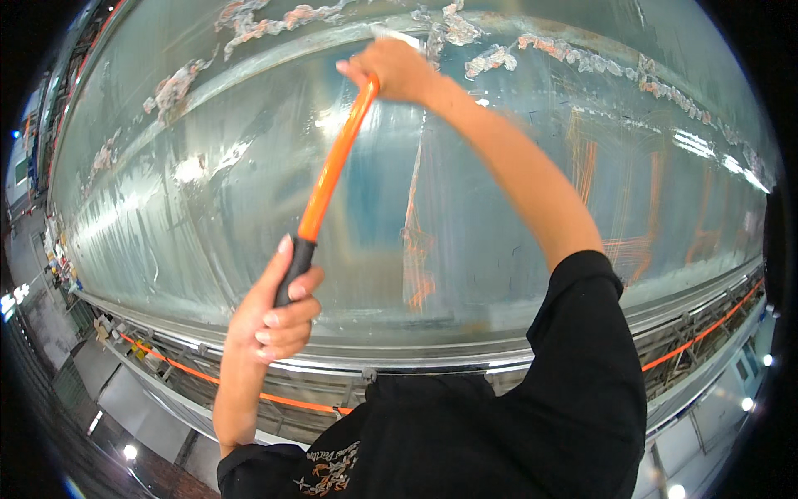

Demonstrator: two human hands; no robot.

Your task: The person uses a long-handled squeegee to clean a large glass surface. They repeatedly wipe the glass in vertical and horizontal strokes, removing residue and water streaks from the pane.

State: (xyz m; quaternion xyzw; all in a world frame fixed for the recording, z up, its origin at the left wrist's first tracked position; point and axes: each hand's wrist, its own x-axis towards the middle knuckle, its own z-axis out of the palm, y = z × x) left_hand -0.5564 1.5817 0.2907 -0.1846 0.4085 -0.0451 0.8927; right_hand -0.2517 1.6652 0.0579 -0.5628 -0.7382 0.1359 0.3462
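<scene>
A long scraper [337, 154] with an orange shaft and black grip slants up over a large, glossy grey-green sheet [490, 200]. My left hand [277, 312] is closed round the black grip at its lower end. My right hand [391, 71] is closed at the upper end, near the pale head, which my fingers partly hide. Crumpled pale shavings [565, 51] with orange flecks lie in ridges along the upper part of the sheet, some beside my right hand. Orange streaks mark the sheet's right side.
A metal rail [449, 358] runs along the sheet's near edge, with an orange strip [191, 366] below it and grey framework beyond. At the far left are small mixed items [60, 254] by the sheet's edge. Lights glint around the rim of the view.
</scene>
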